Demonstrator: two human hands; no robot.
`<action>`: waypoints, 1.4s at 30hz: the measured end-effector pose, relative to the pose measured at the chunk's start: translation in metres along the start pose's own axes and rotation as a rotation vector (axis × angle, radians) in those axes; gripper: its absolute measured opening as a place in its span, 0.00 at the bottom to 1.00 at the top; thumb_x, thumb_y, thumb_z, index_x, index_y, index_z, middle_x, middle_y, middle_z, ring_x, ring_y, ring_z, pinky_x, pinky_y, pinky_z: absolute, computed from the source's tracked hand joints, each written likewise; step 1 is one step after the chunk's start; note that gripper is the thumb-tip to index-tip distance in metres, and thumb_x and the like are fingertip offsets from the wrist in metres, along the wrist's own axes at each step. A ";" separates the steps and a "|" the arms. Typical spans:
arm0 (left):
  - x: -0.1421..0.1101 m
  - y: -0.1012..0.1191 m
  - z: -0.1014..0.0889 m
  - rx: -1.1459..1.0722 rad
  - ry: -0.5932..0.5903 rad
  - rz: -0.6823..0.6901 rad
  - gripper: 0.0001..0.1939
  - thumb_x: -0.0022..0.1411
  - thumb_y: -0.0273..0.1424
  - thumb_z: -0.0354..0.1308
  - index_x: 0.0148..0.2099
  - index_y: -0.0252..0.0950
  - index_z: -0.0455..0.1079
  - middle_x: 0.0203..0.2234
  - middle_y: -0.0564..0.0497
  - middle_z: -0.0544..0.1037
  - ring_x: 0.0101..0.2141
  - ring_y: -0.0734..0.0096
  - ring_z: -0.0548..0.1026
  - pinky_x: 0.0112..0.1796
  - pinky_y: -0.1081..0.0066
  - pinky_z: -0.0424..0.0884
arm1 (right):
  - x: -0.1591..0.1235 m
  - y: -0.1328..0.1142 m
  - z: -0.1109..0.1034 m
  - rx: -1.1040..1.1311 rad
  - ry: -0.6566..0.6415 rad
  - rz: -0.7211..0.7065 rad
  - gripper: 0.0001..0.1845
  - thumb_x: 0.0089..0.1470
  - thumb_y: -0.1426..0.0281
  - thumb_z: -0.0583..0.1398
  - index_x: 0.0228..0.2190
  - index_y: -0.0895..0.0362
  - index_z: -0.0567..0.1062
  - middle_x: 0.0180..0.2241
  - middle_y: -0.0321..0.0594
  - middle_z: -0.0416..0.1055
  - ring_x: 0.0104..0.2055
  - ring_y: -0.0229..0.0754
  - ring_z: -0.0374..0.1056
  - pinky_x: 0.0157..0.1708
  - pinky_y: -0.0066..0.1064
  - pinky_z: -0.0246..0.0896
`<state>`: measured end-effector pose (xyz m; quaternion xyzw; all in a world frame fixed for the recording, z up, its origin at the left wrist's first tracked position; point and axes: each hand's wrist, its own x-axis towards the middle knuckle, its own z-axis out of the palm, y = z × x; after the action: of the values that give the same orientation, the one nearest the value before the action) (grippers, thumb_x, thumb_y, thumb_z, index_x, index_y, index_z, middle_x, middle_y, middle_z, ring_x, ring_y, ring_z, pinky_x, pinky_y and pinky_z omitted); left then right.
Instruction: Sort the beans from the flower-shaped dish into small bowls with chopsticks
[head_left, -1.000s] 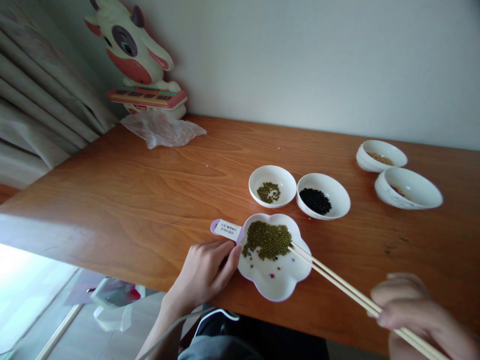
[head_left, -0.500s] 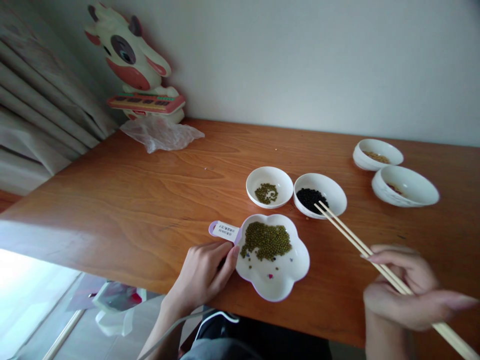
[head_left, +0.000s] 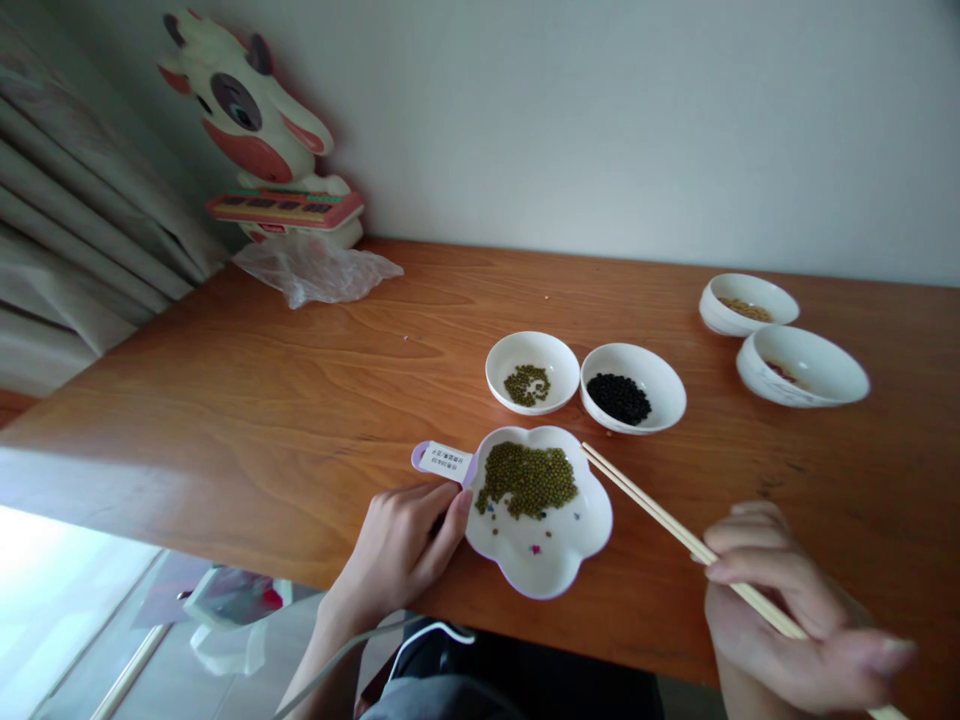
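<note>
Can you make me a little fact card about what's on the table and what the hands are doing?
Left hand: holds the white flower-shaped dish with purple rim, near its handle
Right hand: holds pale wooden chopsticks
Dish contents: green beans, a few small coloured bits
Round white bowls: green-bean bowl and black-bean bowl side by side; two more far right
Back left: cow-shaped keyboard toy, clear plastic bag
</note>
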<state>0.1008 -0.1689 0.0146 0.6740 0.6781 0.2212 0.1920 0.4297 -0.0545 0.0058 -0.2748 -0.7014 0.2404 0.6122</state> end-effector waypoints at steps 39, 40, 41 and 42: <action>-0.001 -0.002 0.001 -0.035 -0.024 -0.019 0.18 0.77 0.36 0.47 0.31 0.38 0.57 0.24 0.55 0.70 0.25 0.75 0.64 0.31 0.71 0.57 | -0.005 -0.020 0.028 0.161 -0.146 0.200 0.35 0.73 0.57 0.42 0.25 0.54 0.79 0.21 0.41 0.71 0.24 0.44 0.66 0.29 0.41 0.57; -0.001 -0.002 0.001 -0.035 -0.024 -0.018 0.18 0.77 0.36 0.47 0.31 0.38 0.57 0.24 0.55 0.70 0.25 0.75 0.64 0.31 0.71 0.57 | -0.005 -0.022 0.028 0.155 -0.136 0.186 0.35 0.73 0.56 0.42 0.25 0.54 0.79 0.21 0.41 0.71 0.24 0.44 0.66 0.28 0.41 0.57; -0.001 -0.002 0.001 -0.034 -0.022 -0.017 0.18 0.77 0.36 0.47 0.31 0.38 0.57 0.24 0.55 0.70 0.25 0.75 0.64 0.31 0.71 0.57 | -0.003 -0.024 0.028 0.148 -0.120 0.169 0.35 0.73 0.56 0.43 0.24 0.54 0.79 0.20 0.40 0.71 0.23 0.43 0.66 0.28 0.41 0.56; -0.002 -0.002 0.001 -0.032 -0.021 -0.017 0.18 0.77 0.36 0.47 0.31 0.38 0.57 0.24 0.55 0.70 0.25 0.75 0.64 0.31 0.71 0.56 | -0.002 -0.025 0.029 0.144 -0.112 0.154 0.35 0.73 0.56 0.43 0.24 0.54 0.79 0.20 0.40 0.71 0.23 0.43 0.65 0.28 0.40 0.56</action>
<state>0.1000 -0.1706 0.0126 0.6674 0.6781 0.2233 0.2117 0.3991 -0.0746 0.0171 -0.2694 -0.6924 0.3513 0.5697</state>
